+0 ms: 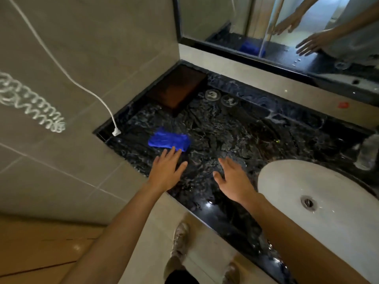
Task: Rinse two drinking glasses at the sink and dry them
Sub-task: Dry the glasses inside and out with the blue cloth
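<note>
Observation, standing at the vanity. White cable (61, 66) hangs down the tiled wall at far left; its plug (116, 132) rests at the near-left corner of the black marble counter (235, 128).

Blue cloth (169, 140) lies flat on the counter, long axis running left to right. Left hand (166, 173) hovers just short of it, palm down, fingers spread, holding nothing; the fingertips reach the cloth's near edge, though contact cannot be confirmed.

Dark brown tray or box (178, 89) sits against the back-left corner. Just right of it, the two drinking glasses (220, 97) stand side by side near the back wall, viewed from above, touching or nearly so. They lie well beyond both hands, straight ahead and slightly right of the left hand, roughly in line with the right.

Right hand (233, 181) is likewise spread and empty, palm down over the counter. Hands are apart, with bare marble between.

White basin (287, 181) with its drain (307, 202) sits at the right, next to the right forearm.

Judgement: neither glass is yet picked up; nothing rinsed. The right hand looks marginally better placed for the forward reach, and it is also the sink-side hand.
</note>
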